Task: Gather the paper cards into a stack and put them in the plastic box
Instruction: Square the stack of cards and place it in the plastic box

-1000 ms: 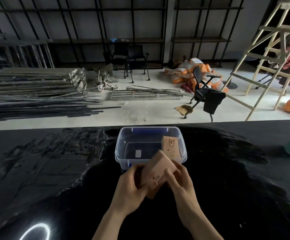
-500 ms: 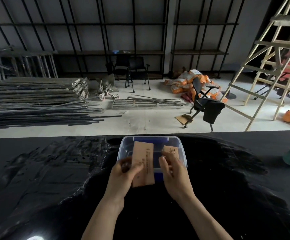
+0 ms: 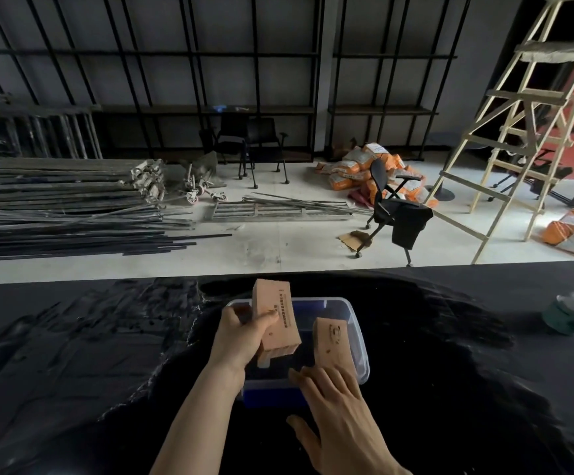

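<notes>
A person's left hand [image 3: 244, 337] grips a thick stack of tan paper cards [image 3: 275, 320], thumb across the printed top card and fingers wrapped behind, holding it tilted above the open, clear plastic box with a blue base [image 3: 359, 337]. The lower end of the stack hangs over the box's interior; whether it touches the bottom cannot be told. A second bundle of tan cards [image 3: 330, 341] already leans inside the box against its right wall, printed face turned to the camera. The right hand [image 3: 337, 416] lies flat and empty with its fingers spread, the fingertips resting at the box's near rim just below that leaning bundle. The box sits on a glossy black tabletop [image 3: 107, 354], near its far edge. Well off to the right on the same surface stands a small green jar with a clear lid [image 3: 568, 313]. Beyond the table, a pale floor holds piled metal bars [image 3: 56, 207], a black office chair [image 3: 395, 210], orange sacks [image 3: 357, 166] and a wooden stepladder [image 3: 525, 125].
</notes>
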Demonstrator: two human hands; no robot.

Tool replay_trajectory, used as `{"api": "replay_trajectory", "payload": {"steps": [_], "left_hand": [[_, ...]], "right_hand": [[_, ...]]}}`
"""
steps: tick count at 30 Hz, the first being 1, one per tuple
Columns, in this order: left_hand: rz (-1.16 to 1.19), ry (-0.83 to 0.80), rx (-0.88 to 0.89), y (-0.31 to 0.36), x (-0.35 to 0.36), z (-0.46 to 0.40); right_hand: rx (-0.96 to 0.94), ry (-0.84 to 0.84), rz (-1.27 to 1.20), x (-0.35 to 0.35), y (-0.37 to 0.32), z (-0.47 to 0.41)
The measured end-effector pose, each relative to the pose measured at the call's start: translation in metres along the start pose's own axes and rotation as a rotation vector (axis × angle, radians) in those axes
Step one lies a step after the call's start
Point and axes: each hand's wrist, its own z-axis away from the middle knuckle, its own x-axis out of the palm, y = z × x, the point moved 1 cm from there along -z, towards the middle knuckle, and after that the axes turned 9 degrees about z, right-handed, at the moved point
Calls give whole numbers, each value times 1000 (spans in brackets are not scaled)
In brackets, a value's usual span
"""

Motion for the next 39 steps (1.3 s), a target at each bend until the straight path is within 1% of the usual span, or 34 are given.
{"api": "replay_trajectory", "payload": {"steps": [1, 3, 5, 7, 9, 10, 12, 14, 15, 18, 20, 22, 25, 31, 33, 39], "left_hand": [[-44, -16, -12, -4, 4, -3], [-108, -28, -75, -9, 12, -5], [-194, -37, -150, -15, 18, -7], [-282, -53, -200, -19, 24, -10], [-393, -83, -227, -21, 29, -12], [-451, -99, -226, -21, 32, -13], [-528, -112, -220, -20, 37, -14], [-578, -135, -215, -19, 41, -13], [-612, -144, -217, -20, 44, -14], [-784, -177, -187, -20, 50, -12], [-909, -206, -147, -22, 50, -14], [-972, -206, -115, -26, 52, -17], [-999, -193, -88, -29, 57, -19], [-1020, -189, -35, -33, 64, -20], [-1030, -181, -28, -34, 63, -21], [-1067, -227, -50, -35, 58, -25]], "right_hand": [[1, 53, -49, -3, 2, 4], [71, 231, -143, -16, 11, 10], [210, 412, -178, -29, 32, 11], [348, 479, -149, -31, 61, 11], [480, 427, -96, -22, 91, 11], [536, 363, -68, -15, 105, 10], [618, 182, 16, 1, 126, 10], [645, -30, 90, 16, 140, 11], [638, -109, 117, 22, 144, 12], [622, -234, 179, 37, 150, 13], [629, -238, 192, 43, 150, 14], [637, -210, 195, 46, 150, 15], [637, -179, 188, 49, 150, 15], [642, -183, 208, 49, 149, 16], [639, -178, 203, 49, 149, 16], [643, -200, 200, 49, 147, 16]]}}
